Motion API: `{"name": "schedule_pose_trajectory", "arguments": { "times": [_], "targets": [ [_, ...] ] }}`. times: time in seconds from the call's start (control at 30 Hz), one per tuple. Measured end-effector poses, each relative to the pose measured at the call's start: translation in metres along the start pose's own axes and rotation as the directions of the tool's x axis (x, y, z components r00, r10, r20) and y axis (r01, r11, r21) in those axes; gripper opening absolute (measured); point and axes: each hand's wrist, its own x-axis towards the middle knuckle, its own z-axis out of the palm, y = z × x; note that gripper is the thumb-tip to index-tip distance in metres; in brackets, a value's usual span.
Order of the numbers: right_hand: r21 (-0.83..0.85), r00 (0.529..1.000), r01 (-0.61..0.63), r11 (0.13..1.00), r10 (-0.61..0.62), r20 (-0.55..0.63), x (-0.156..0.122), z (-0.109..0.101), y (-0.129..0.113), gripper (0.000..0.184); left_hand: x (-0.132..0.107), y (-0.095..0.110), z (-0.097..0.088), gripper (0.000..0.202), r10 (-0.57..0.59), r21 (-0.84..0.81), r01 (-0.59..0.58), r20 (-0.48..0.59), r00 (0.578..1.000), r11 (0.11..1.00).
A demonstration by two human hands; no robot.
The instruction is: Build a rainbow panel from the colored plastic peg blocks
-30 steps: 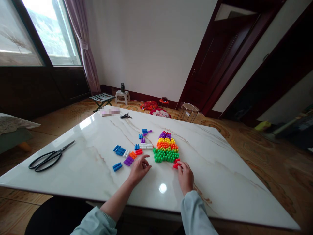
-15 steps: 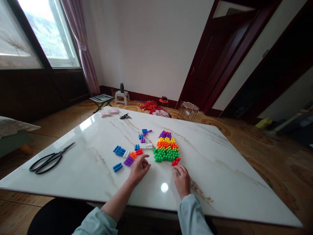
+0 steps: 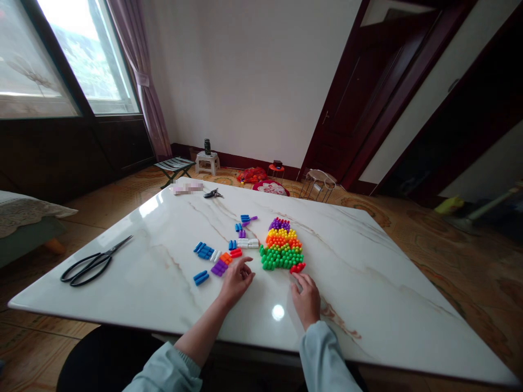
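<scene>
A block of upright plastic pegs [image 3: 281,247] stands mid-table, banded purple, orange, yellow and green, with a few red pegs [image 3: 298,268] at its near right corner. My right hand [image 3: 306,295] rests on the table just below those red pegs, fingers loosely extended and holding nothing. My left hand [image 3: 237,279] lies with fingers apart beside loose purple and orange pegs [image 3: 221,264]. More loose blue pegs [image 3: 203,251], white pegs [image 3: 247,243] and red pegs lie to the left of the block.
Black scissors [image 3: 93,262] lie at the table's left. A small dark tool [image 3: 212,193] and a blurred item [image 3: 187,188] sit at the far edge. The white marble table [image 3: 379,294] stands in a room with stools [image 3: 207,161] and a dark door beyond.
My right hand left the red pegs by the block and drew back a little toward me. The left hand has hardly moved. The view shifted slightly.
</scene>
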Motion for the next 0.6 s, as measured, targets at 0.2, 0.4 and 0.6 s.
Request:
{"name": "schedule_pose_trajectory", "arguments": {
  "times": [0.2, 0.4, 0.6],
  "targets": [
    [0.061, 0.995, 0.043, 0.997, -0.049, 0.085, -0.002, 0.008, -0.028, 0.026, 0.001, 0.001, 0.001, 0.031, -0.001, -0.014, 0.001, -0.004, 1.0, 1.0],
    [0.065, 0.945, 0.153, 0.986, -0.166, 0.283, 0.006, 0.03, -0.074, 0.019, -0.001, 0.005, 0.0, 0.015, 0.033, 0.113, -0.027, -0.052, 0.998, 0.993],
    [0.011, 0.932, 0.115, 0.993, -0.112, 0.345, 0.01, 0.033, -0.077, 0.019, 0.0, 0.016, -0.008, 0.034, 0.134, 0.557, -0.004, -0.192, 0.972, 0.831]
  ]
}}
